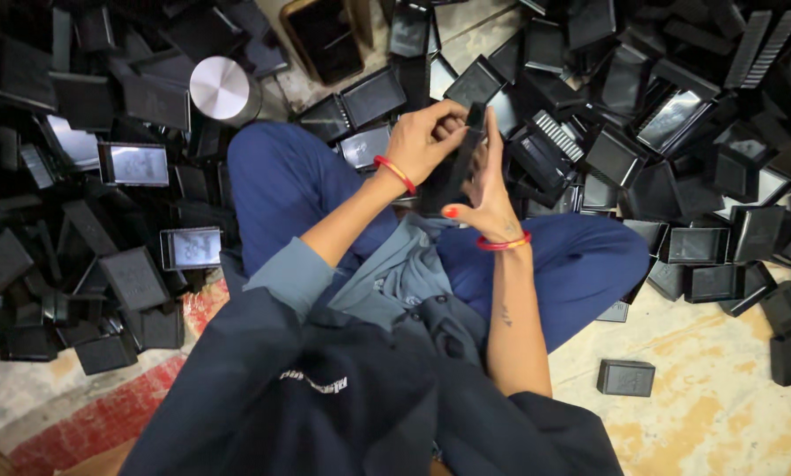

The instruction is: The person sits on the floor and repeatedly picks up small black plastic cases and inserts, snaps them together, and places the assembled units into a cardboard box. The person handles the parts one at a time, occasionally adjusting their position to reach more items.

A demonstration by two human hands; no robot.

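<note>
I sit cross-legged in blue trousers [289, 189], and I take my lap as the landmark for everything else. Just above the lap, between my knees, I hold a slim black rectangular plastic case [455, 167]. Its long axis runs steeply up and away from me, leaning a little to the right, with the top end poking out above my fingers.

My right hand [488, 189] is the nearer of the two. It stands with the palm open toward the case, fingers spread and pointing up, backing the case along its right side; the thumb with its red nail lies low by the bottom end. My left hand [426, 137] sits a little farther out and higher. Its fingers are curled over the upper left edge of the case and pressed against it, pinching the top part. So the case lies between both hands, touching each, with the left on the upper end and the right on the lower length. Whether the case is one piece or two I cannot tell.

Beyond the lap, heaps of similar black plastic boxes and trays [677, 132] ring me on the left, ahead and on the right. Farther left of the lap, a round silver metal lid [221, 88] stands among them.
</note>
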